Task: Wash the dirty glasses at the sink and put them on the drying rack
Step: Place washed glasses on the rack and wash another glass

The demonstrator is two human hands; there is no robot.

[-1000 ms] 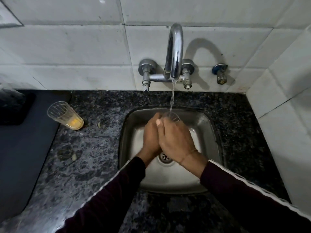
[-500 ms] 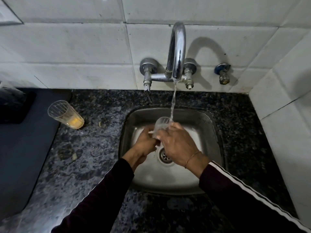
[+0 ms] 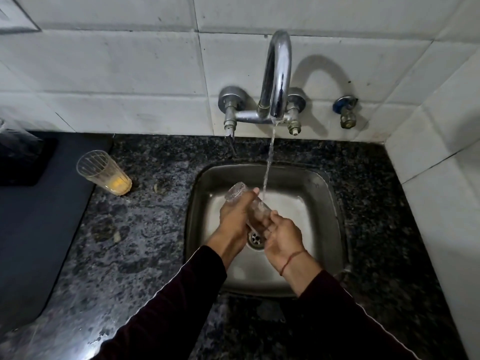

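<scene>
Step in hand: rinsing. The left hand (image 3: 235, 213) and right hand (image 3: 281, 233) are both closed around a clear glass (image 3: 246, 203), held tilted over the sink (image 3: 330, 193) under the tap (image 3: 276, 76) stream. Next: drain it, locate the rack. At 10 o'clock on the surface (image 3: 130, 242), a second glass (image 3: 102, 172) holds yellow residue.

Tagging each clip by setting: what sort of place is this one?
Most likely a home kitchen: a small steel sink set in a dark speckled stone counter, a wall tap running against white tiles, and a used glass with yellow dregs waiting beside the sink.
</scene>
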